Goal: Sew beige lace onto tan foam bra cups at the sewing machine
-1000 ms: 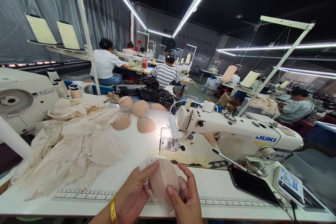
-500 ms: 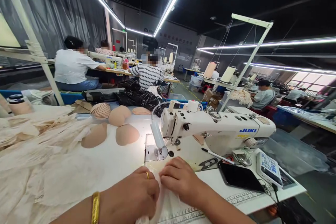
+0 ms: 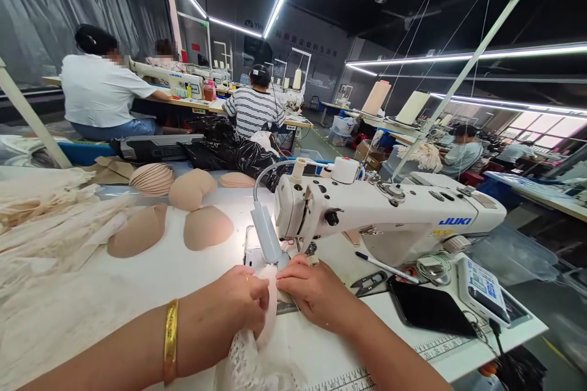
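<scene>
Both hands, left hand (image 3: 224, 311) and right hand (image 3: 312, 290), have pushed the pinched lace piece (image 3: 268, 317) up to the sewing machine (image 3: 380, 214).

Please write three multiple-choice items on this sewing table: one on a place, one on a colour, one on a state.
1. Where does the flat black phone lie?
A. right of the right hand
B. on the heap of cream lace fabric
C. on top of the white JUKI sewing machine

2. What colour is the bangle on the left wrist?
A. silver
B. gold
C. red

3. What is the left hand doing?
A. resting open and empty
B. gripping the white lace piece
C. holding scissors

Answers: 1 A, it lies on the table beyond that hand; 2 B, it shines yellow; 3 B, the fingers close on the lace.
</scene>
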